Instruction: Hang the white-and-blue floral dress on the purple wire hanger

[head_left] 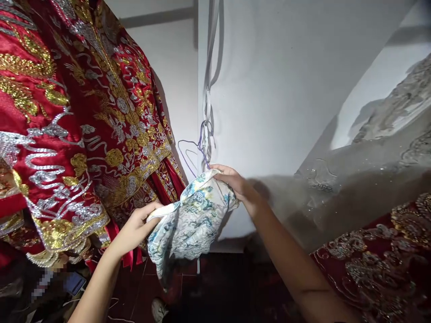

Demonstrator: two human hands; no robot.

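Note:
Between my hands hangs a white garment with a blue, green and yellow floral print. My left hand pinches its pale-trimmed edge at the left, thumb and fingers closed on the cloth. Higher up on the right, my right hand is closed on the other end of the same edge. Just behind the right end is a purple wire hanger; its lower part is hidden by the cloth, so I cannot tell whether it goes inside. The hanger hooks onto a white strap that runs down the wall.
A red jacket with gold and silver embroidery hangs close on the left. Embroidered dark red cloth and sheer sparkling fabric fill the right side. A white wall stands behind. A phone and cables lie low at left.

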